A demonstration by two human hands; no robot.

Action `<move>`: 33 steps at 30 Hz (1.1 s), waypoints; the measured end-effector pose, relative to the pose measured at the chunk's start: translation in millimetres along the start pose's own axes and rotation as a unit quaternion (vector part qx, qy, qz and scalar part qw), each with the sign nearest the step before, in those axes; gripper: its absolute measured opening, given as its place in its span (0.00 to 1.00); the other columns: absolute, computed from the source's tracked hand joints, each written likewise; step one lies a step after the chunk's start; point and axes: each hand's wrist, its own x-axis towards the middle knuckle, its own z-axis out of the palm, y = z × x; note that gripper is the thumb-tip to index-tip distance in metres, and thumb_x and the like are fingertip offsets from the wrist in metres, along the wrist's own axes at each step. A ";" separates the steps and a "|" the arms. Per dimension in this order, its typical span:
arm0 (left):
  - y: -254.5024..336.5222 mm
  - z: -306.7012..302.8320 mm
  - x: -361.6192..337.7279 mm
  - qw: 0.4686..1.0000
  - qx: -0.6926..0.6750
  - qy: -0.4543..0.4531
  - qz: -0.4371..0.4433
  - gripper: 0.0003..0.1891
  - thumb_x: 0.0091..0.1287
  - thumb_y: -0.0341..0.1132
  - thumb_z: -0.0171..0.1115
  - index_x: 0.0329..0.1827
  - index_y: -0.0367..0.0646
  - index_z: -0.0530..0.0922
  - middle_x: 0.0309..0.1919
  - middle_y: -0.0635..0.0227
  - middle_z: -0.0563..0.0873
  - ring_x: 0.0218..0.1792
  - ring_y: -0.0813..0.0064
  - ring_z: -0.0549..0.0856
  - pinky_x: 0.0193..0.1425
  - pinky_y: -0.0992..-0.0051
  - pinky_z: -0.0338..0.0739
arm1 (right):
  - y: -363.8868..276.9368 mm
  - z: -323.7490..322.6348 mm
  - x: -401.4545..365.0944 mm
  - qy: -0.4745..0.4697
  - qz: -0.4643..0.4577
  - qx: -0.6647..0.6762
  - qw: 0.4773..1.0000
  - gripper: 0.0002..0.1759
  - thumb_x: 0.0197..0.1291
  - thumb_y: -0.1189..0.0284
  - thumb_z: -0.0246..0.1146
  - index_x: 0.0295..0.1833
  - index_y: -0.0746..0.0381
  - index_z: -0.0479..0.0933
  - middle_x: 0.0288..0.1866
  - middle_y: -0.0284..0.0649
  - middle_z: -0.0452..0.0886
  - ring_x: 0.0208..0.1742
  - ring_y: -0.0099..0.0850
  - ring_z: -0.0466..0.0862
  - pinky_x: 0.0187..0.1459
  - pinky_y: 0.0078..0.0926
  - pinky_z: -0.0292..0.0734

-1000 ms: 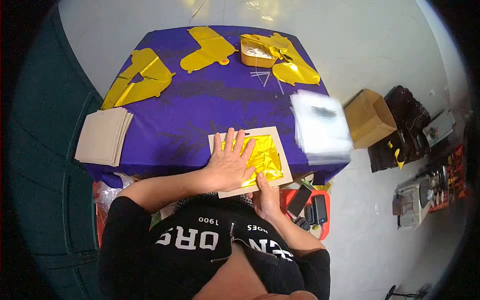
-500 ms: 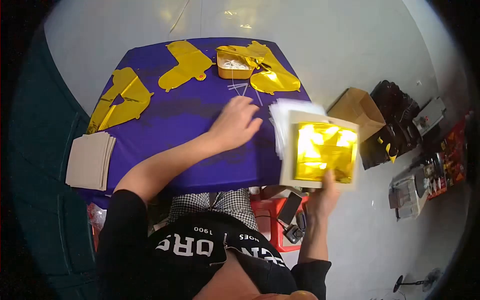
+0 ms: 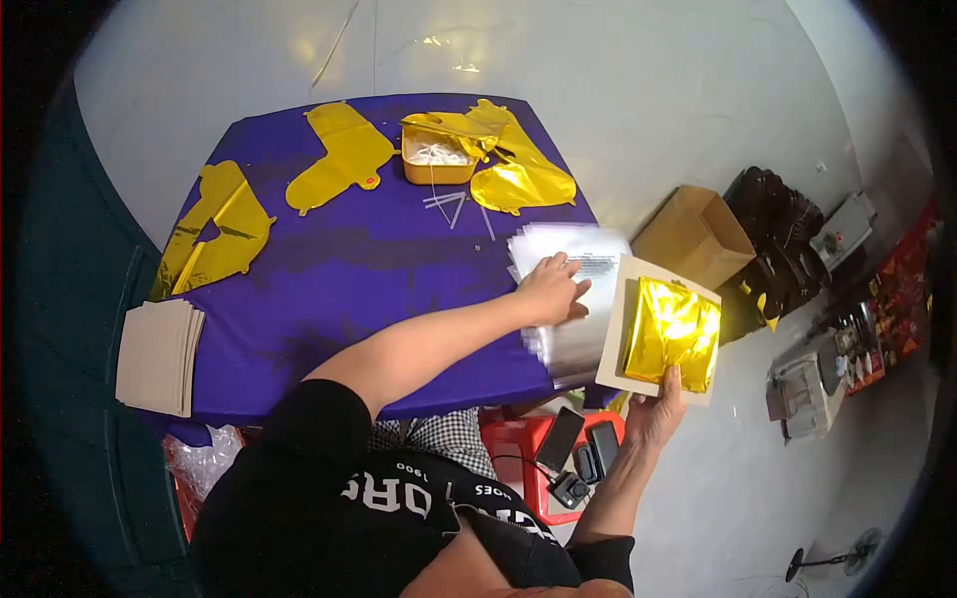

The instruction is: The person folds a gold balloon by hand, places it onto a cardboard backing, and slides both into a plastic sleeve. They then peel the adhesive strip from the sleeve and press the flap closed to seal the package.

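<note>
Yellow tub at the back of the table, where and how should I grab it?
I'd pinch the near wall of the yellow tub, coming from your side, thumb outside: that wall stands mostly bare, while gold foil lies over the far rim.

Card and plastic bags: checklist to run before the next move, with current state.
1. Card held securely: ok, the right hand grips its lower edge, thumb over the foil.
2. Gold foil centred on the card: not ok, it looks shifted toward the right side.
3. Left hand at the plastic bags: ok, fingers over the top of the stack.
4. Stack squared up: not ok, edges are fanned out.
5. Single bag separated: cannot tell, the layers blur together.
6. Bag mouth open: cannot tell, no opening is distinguishable.
</note>
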 end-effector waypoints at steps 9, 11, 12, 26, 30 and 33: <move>-6.0 8.0 5.4 0.999 -0.008 0.041 0.006 0.16 0.67 0.44 0.63 0.52 0.46 0.85 0.54 0.57 0.78 0.59 0.55 0.73 0.64 0.58 0.70 | 7.9 -23.1 10.3 -0.018 0.007 0.033 0.999 0.17 0.70 0.67 0.62 0.60 0.61 0.75 0.47 0.37 0.85 0.33 0.22 0.81 0.23 0.17 0.69; -9.5 0.9 10.7 0.999 0.011 0.036 0.025 0.16 0.67 0.43 0.63 0.53 0.47 0.85 0.52 0.57 0.79 0.57 0.54 0.75 0.63 0.58 0.71 | 6.5 -26.4 7.8 -0.020 0.003 0.047 0.999 0.17 0.70 0.65 0.62 0.59 0.61 0.75 0.47 0.38 0.85 0.34 0.23 0.82 0.22 0.17 0.68; -12.7 -4.7 14.4 0.998 0.028 0.046 0.045 0.16 0.67 0.43 0.62 0.53 0.47 0.85 0.51 0.57 0.80 0.55 0.54 0.76 0.62 0.58 0.72 | 3.1 -29.3 6.1 -0.041 0.002 0.086 0.995 0.18 0.71 0.65 0.62 0.60 0.62 0.75 0.50 0.39 0.85 0.38 0.25 0.83 0.27 0.20 0.72; 13.9 -228.5 -185.9 0.932 0.271 0.239 0.030 0.21 0.58 0.34 0.70 0.54 0.36 0.79 0.57 0.53 0.80 0.62 0.51 0.77 0.67 0.57 0.72 | 17.2 -15.9 -7.6 -0.193 0.071 0.277 0.939 0.24 0.74 0.65 0.58 0.69 0.65 0.71 0.68 0.45 0.78 0.67 0.38 0.79 0.70 0.48 0.72; 23.6 -206.8 -255.8 0.937 0.297 0.168 -0.081 0.23 0.57 0.36 0.71 0.54 0.34 0.79 0.56 0.53 0.80 0.60 0.51 0.77 0.66 0.57 0.73 | 39.1 -2.8 -13.5 -0.188 0.117 0.260 0.940 0.22 0.73 0.65 0.59 0.67 0.64 0.73 0.66 0.46 0.79 0.64 0.41 0.81 0.65 0.49 0.78; 26.9 -174.2 -292.0 0.946 0.269 0.114 -0.139 0.25 0.57 0.39 0.71 0.54 0.33 0.79 0.56 0.52 0.81 0.59 0.51 0.78 0.65 0.57 0.73 | 40.2 16.1 -29.1 -0.167 0.137 0.212 0.953 0.21 0.72 0.65 0.60 0.65 0.65 0.74 0.63 0.45 0.81 0.62 0.41 0.83 0.63 0.48 0.80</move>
